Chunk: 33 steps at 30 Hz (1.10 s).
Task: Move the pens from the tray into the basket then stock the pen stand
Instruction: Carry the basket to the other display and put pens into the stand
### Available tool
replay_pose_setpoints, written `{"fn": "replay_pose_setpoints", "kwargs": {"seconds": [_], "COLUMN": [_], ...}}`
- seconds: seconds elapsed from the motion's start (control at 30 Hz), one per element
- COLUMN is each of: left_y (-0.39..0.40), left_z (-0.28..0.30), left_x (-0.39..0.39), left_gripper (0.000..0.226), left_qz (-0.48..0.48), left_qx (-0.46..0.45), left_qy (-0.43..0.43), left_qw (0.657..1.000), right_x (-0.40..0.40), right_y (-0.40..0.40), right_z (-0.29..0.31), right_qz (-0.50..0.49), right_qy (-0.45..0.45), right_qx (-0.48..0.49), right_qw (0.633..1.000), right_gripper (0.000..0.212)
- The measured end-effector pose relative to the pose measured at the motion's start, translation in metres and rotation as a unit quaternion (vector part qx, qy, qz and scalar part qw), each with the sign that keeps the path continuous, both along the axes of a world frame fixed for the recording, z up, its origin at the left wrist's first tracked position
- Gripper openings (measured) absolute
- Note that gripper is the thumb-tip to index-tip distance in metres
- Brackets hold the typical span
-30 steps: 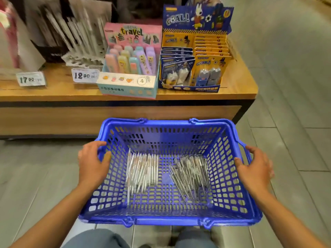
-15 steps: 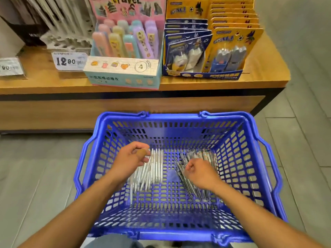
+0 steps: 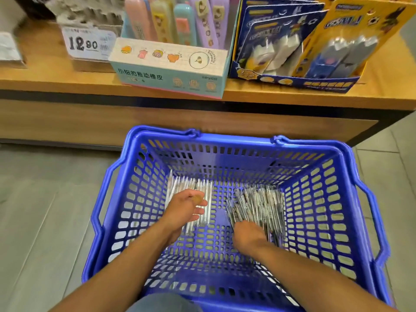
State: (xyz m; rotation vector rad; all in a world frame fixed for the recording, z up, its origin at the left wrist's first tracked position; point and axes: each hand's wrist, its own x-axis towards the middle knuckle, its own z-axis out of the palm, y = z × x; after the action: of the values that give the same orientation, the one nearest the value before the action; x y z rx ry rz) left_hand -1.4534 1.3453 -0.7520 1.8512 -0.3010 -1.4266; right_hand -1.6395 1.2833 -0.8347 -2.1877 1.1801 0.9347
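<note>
A blue plastic basket (image 3: 234, 144) sits on the floor in front of me. A bundle of white pens (image 3: 191, 186) lies on its bottom at the left, and a bundle of dark pens (image 3: 258, 202) lies at the right. My left hand (image 3: 184, 210) rests on the white pens, its fingers stretched across them and the thumb raised. At the near ends of the dark pens, my right hand (image 3: 247, 237) has its fingers curled down around them. The base of the white pen stand (image 3: 90, 15) shows on the shelf at the upper left.
A low wooden shelf (image 3: 56, 86) runs across behind the basket. On it stand a 12.90 price tag (image 3: 86, 45), a pastel eraser display box (image 3: 171, 70) and a blue and yellow box of carded items (image 3: 304, 52). Grey floor tiles (image 3: 45, 210) lie on both sides.
Both hands left the basket's rims and reached inside onto the pen bundles. My right hand has slid back to the near ends of the dark pens. The camera has moved closer.
</note>
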Motion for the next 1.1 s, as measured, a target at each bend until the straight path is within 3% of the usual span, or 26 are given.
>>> {"fn": "replay_pose_setpoints", "kwargs": {"seconds": [0.47,0.57,0.73,0.9,0.97,1.0,1.1], "left_y": [0.0,-0.001,-0.004,-0.004,-0.005,-0.005,-0.005], "left_z": [0.0,0.0,-0.001,-0.001,-0.002,-0.002,-0.002], "left_x": [0.001,-0.001,-0.004,-0.002,0.0,0.001,0.004], "left_gripper": [0.017,0.016,0.018,0.018,0.02,0.02,0.019], "left_qz": [-0.021,-0.017,0.023,0.061,0.079,0.089,0.102], "left_qx": [0.007,0.005,0.013,-0.003,0.0,0.004,0.005], "left_qy": [0.001,0.006,0.052,0.073,0.058,0.055,0.057], "left_qw": [1.0,1.0,0.998,0.995,0.995,0.995,0.993], "right_x": [-0.015,-0.012,0.015,0.032,0.03,0.026,0.011], "right_y": [-0.022,-0.022,0.004,0.013,0.003,-0.004,-0.016], "right_z": [0.013,0.035,0.078,0.076,0.062,0.051,0.014], "right_qz": [-0.085,-0.134,-0.186,-0.179,-0.232,-0.223,-0.12], "right_qy": [-0.011,-0.091,-0.302,-0.313,-0.282,-0.255,-0.109], "right_qx": [0.036,0.082,0.208,0.292,0.251,0.181,-0.004], "right_qw": [0.996,0.983,0.912,0.886,0.897,0.923,0.987], "right_gripper": [0.022,0.034,0.028,0.042,0.05,0.046,0.026]}}
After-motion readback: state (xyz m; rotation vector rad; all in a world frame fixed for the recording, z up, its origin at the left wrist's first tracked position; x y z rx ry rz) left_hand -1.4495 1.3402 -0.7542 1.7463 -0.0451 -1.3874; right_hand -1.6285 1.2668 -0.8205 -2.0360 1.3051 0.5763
